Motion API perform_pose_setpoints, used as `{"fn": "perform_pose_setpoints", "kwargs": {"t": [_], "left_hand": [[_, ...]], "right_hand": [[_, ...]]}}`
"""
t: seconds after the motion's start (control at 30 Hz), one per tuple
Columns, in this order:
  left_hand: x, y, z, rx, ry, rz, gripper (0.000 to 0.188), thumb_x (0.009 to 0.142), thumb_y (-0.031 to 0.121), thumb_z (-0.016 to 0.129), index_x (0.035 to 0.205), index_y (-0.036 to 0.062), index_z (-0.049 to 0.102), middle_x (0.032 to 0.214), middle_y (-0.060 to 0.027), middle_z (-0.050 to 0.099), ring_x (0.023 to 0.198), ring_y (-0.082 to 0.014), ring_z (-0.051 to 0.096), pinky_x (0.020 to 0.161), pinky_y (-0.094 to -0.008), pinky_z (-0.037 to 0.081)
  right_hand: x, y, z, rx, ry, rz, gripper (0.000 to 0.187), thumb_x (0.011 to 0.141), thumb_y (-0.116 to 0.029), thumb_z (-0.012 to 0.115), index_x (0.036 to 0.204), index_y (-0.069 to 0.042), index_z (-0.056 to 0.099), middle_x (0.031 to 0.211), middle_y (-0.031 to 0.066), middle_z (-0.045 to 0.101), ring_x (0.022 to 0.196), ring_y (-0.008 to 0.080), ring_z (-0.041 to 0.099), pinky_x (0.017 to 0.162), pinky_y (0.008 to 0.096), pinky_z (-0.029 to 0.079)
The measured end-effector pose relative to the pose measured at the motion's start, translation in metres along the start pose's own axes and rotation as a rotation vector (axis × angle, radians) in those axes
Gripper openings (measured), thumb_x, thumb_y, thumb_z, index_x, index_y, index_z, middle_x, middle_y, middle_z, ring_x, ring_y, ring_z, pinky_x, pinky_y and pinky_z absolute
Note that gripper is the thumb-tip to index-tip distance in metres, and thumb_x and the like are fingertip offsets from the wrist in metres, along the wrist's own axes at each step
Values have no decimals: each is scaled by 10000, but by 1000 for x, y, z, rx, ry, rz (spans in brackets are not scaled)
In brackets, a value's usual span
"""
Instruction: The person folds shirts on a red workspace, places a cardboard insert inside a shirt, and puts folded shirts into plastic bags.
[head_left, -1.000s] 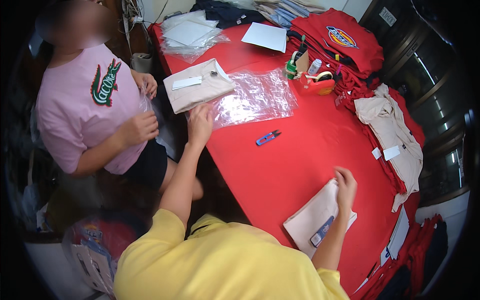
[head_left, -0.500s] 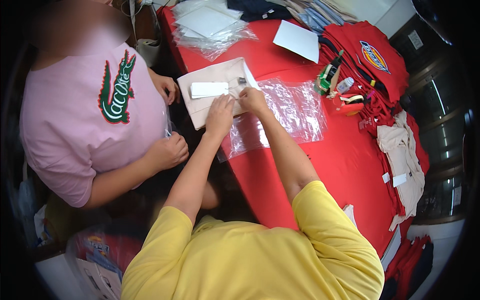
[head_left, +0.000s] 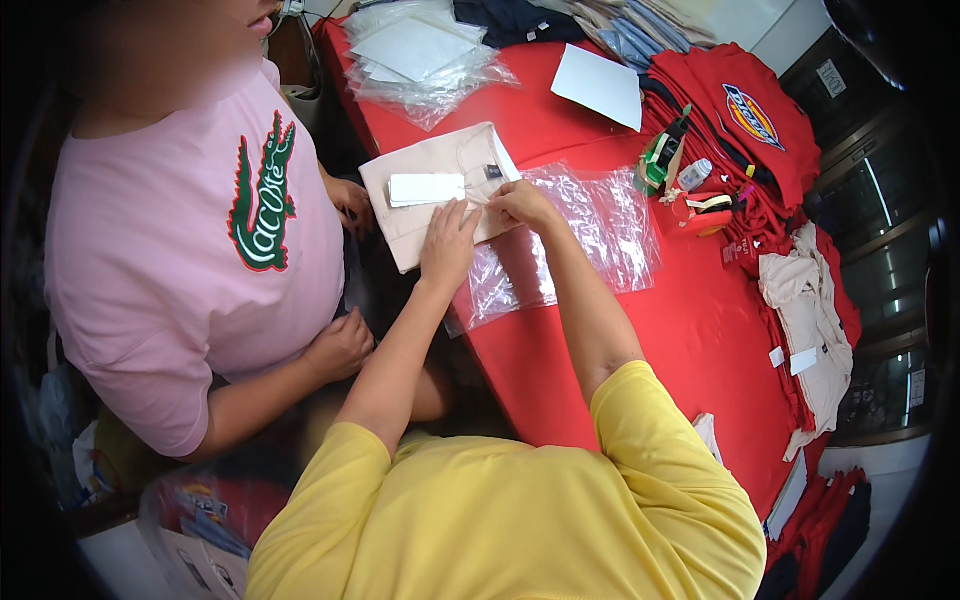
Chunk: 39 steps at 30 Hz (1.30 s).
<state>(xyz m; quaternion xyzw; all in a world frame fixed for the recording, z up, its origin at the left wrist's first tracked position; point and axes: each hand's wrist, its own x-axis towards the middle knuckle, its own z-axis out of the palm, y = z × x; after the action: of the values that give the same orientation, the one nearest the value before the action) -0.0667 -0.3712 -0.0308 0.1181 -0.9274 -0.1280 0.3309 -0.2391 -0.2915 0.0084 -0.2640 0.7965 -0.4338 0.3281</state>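
Note:
A cream shirt (head_left: 410, 232), folded into a flat rectangle, lies at the table's left edge with its neck opening to the right. On top of it rests a white hang tag (head_left: 427, 190), and a small dark neck label (head_left: 492, 172) shows inside the collar. My left hand (head_left: 449, 243) lies on the shirt just below the tag, its fingers stretched out. With fingers pinched together, my right hand (head_left: 524, 203) grips the shirt by the neckline; its fingertips are partly hidden. A clear plastic bag (head_left: 605, 225) is spread flat under my right forearm and beside the shirt.
Clear bags with white sheets (head_left: 415, 50) are piled at the back left of the red table (head_left: 570, 370). A white card (head_left: 597, 87), a green tape dispenser (head_left: 655, 165) and red shirts (head_left: 745, 120) lie farther right. A person in a pink shirt (head_left: 190, 280) is close on my left.
The view has shifted slightly, and the shirt sits a little lower and farther right in it. The other person leans nearer. My hands keep their places on the shirt.

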Motion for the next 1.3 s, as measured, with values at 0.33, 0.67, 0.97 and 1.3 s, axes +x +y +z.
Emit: {"fn": "perform_pose_setpoints", "kwargs": {"t": [0.33, 0.67, 0.97, 1.3], "left_hand": [[1, 1, -5, 34, -73, -9, 401, 847, 63, 464, 1227, 106, 587, 1337, -80, 521, 1289, -293, 428, 1104, -437, 292], [-1, -1, -7, 16, -59, 2, 415, 839, 52, 477, 1237, 114, 577, 1341, -92, 515, 1299, -302, 414, 1109, -448, 280], [-1, 0, -5, -17, -55, 10, 412, 838, 39, 476, 1236, 102, 565, 1335, -113, 511, 1306, -327, 397, 1103, -464, 284], [27, 5, -22, -112, -49, -132, 371, 810, 23, 492, 1152, 95, 616, 1173, -69, 625, 1133, -294, 537, 964, -417, 414]], "right_hand": [[-4, -5, -1, -18, -65, -7, 138, 771, -76, 604, 790, 59, 629, 638, 100, 597, 528, 152, 571, 493, 287, 475], [-13, -10, -3, 63, -135, 12, 111, 823, -95, 605, 836, 11, 633, 628, 32, 579, 533, 98, 565, 490, 230, 466], [-4, -3, 2, -94, -58, -18, 147, 807, -104, 614, 849, 33, 646, 650, 65, 611, 558, 132, 597, 525, 270, 502], [-10, 8, -4, 187, -105, -68, 204, 751, -47, 622, 916, 73, 635, 727, 114, 637, 590, 151, 621, 531, 276, 505]]}}
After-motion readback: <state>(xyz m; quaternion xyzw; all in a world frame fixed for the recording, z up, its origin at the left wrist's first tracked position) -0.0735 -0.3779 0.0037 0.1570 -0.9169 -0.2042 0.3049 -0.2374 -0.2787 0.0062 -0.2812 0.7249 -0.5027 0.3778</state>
